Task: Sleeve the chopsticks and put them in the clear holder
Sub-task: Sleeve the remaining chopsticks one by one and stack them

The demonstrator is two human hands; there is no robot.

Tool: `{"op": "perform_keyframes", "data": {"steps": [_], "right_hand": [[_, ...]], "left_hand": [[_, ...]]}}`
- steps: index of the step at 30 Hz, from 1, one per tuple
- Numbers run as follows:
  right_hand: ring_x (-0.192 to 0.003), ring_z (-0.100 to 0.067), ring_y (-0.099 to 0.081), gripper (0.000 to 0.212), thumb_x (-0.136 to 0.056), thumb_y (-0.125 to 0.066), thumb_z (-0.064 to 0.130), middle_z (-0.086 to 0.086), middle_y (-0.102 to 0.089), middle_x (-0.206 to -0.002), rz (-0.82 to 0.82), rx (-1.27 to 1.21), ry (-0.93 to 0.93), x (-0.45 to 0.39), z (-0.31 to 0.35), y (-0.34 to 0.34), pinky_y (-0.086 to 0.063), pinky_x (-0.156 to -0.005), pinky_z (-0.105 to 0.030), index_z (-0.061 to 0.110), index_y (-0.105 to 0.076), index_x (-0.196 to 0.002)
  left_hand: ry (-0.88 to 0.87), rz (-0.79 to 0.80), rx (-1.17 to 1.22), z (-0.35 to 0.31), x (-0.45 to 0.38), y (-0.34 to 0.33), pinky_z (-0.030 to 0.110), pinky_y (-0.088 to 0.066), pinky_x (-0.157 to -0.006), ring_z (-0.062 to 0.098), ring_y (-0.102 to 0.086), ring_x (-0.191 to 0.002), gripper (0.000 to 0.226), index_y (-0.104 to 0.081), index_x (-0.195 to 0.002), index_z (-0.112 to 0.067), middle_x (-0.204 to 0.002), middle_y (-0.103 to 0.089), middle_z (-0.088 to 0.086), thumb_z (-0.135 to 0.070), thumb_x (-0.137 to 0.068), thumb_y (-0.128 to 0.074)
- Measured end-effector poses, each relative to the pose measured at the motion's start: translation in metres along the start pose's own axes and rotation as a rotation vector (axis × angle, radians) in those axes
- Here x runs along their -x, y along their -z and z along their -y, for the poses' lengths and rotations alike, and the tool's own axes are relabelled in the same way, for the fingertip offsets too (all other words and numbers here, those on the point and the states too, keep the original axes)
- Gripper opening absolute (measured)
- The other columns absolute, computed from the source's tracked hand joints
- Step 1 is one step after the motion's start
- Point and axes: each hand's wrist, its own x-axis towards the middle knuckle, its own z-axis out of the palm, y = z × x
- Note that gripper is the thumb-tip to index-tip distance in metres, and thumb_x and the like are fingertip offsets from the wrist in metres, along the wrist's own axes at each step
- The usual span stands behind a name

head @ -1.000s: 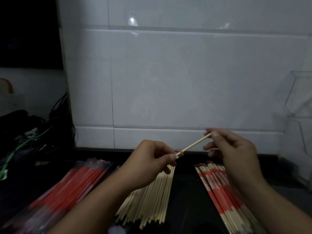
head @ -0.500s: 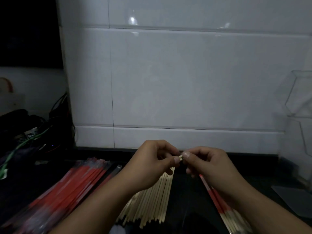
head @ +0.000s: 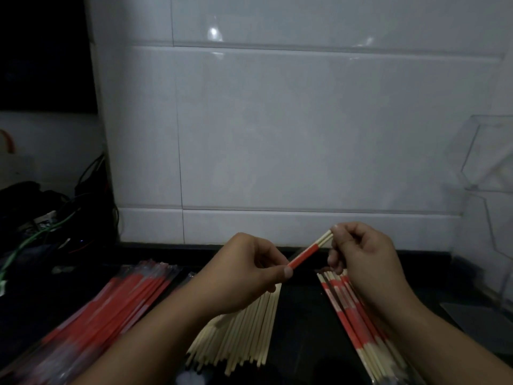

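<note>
The left hand (head: pixel 249 270) is curled, thumb and forefinger pinching the lower end of a pair of pale wooden chopsticks (head: pixel 325 239) where it sits inside a thin red paper sleeve (head: pixel 303 256). The pair slants up and to the right, above the counter, and the right hand (head: pixel 358 251) pinches the bare wooden ends with its fingertips, the other fingers folded in. The red sleeve covers the stretch between the two hands; only a short length of bare wood shows near the right hand.

Below the left hand, a fanned heap of bare pale wooden chopsticks (head: pixel 244 334) lies on the dark glossy counter (head: pixel 302 329). Under the right wrist lies a row of chopsticks in red-and-white sleeves (head: pixel 352 320), their bare wooden ends pointing towards the camera. At the far left of the counter sits a stack of red sleeves in clear wrapping (head: pixel 105 312), blurred at its near end.

The clear plastic holder (head: pixel 488 168) stands at the right edge, against the white tiled wall (head: pixel 277 134), well apart from the held pair. A tangle of dark and green cables (head: pixel 41 229) fills the dim corner to the left
</note>
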Motion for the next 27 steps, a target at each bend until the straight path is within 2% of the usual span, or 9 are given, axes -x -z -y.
{"op": "perform_keyframes", "data": {"steps": [3,5,7,9,14,17,20,23,27], "right_hand": [[-0.059,-0.017,-0.06,0.025,-0.098,-0.054,0.028,-0.009,-0.068,-0.082,0.026,-0.243,-0.151,0.001,0.004,-0.003,-0.048,-0.054,-0.031,0.008,-0.069,-0.098],[-0.066,-0.02,-0.061,0.028,-0.097,-0.055,0.028,-0.013,-0.071,-0.093,0.167,-0.292,-0.224,0.005,0.006,-0.006,-0.048,-0.057,-0.032,0.007,-0.071,-0.102],[-0.068,-0.019,-0.059,0.03,-0.098,-0.053,0.027,-0.014,-0.072,-0.088,0.303,-0.221,-0.232,0.013,0.003,-0.011,-0.047,-0.057,-0.029,0.005,-0.073,-0.098],[-0.063,-0.019,-0.054,0.031,-0.098,-0.052,0.028,-0.015,-0.068,-0.076,0.295,-0.131,-0.208,0.017,0.0,-0.014,-0.044,-0.054,-0.027,0.006,-0.074,-0.092],[-0.041,-0.011,-0.042,0.016,-0.093,-0.064,0.018,-0.007,-0.055,-0.052,0.126,-0.003,-0.152,-0.012,-0.01,0.009,-0.037,-0.042,-0.021,0.006,-0.074,-0.091],[-0.039,-0.008,-0.047,0.007,-0.089,-0.069,0.009,-0.001,-0.058,-0.049,0.161,0.278,-0.153,-0.031,-0.023,0.033,-0.04,-0.043,-0.016,0.005,-0.074,-0.091],[-0.037,-0.003,-0.049,0.006,-0.086,-0.074,0.012,0.004,-0.058,-0.044,0.22,0.585,-0.175,-0.038,-0.04,0.04,-0.04,-0.043,-0.016,0.006,-0.075,-0.082],[-0.057,0.003,-0.055,0.007,-0.083,-0.077,0.024,0.008,-0.064,-0.067,0.232,0.844,-0.153,-0.035,-0.051,0.037,-0.04,-0.053,-0.014,0.017,-0.075,-0.084],[-0.077,-0.008,-0.061,0.016,-0.087,-0.069,0.035,0.003,-0.068,-0.087,0.172,1.006,-0.039,-0.028,-0.048,0.029,-0.043,-0.066,-0.024,0.021,-0.073,-0.094]], "left_hand": [[0.008,-0.073,0.1,0.001,-0.002,-0.001,0.018,-0.055,-0.066,0.007,-0.071,-0.073,0.008,-0.074,-0.09,-0.019,-0.081,-0.075,-0.003,-0.025,-0.09,-0.069],[0.021,-0.088,0.205,0.002,-0.003,-0.004,0.018,-0.053,-0.065,0.011,-0.072,-0.073,0.009,-0.074,-0.09,-0.016,-0.082,-0.076,0.0,-0.023,-0.09,-0.07],[0.031,-0.072,0.269,0.002,-0.003,-0.009,0.018,-0.054,-0.064,0.016,-0.073,-0.075,0.011,-0.075,-0.09,-0.014,-0.083,-0.076,0.004,-0.023,-0.089,-0.071],[0.034,-0.047,0.258,0.002,-0.003,-0.014,0.024,-0.057,-0.067,0.02,-0.072,-0.078,0.016,-0.076,-0.089,-0.014,-0.084,-0.076,0.007,-0.029,-0.089,-0.07],[0.038,-0.076,-0.117,0.011,-0.005,-0.013,0.029,-0.054,-0.073,0.003,-0.068,-0.074,0.038,-0.073,-0.088,-0.025,-0.081,-0.074,-0.006,-0.058,-0.093,-0.052],[0.096,-0.105,-0.568,0.021,-0.006,-0.003,0.036,-0.053,-0.09,0.006,-0.062,-0.101,0.041,-0.068,-0.112,-0.031,-0.111,-0.068,-0.012,-0.061,-0.095,-0.046],[0.287,0.041,-0.747,0.032,-0.006,0.003,0.046,-0.041,-0.107,0.022,-0.044,-0.132,0.063,-0.048,-0.139,-0.031,-0.142,-0.047,-0.002,-0.071,-0.092,-0.037],[0.413,0.142,-0.749,0.036,-0.004,0.003,0.05,-0.034,-0.114,0.032,-0.028,-0.144,0.075,-0.03,-0.152,-0.026,-0.156,-0.029,0.007,-0.072,-0.092,-0.033],[0.474,0.172,-0.767,0.034,-0.003,0.002,0.045,-0.034,-0.113,0.033,-0.034,-0.141,0.07,-0.03,-0.152,-0.02,-0.155,-0.033,0.012,-0.064,-0.097,-0.038]]}}
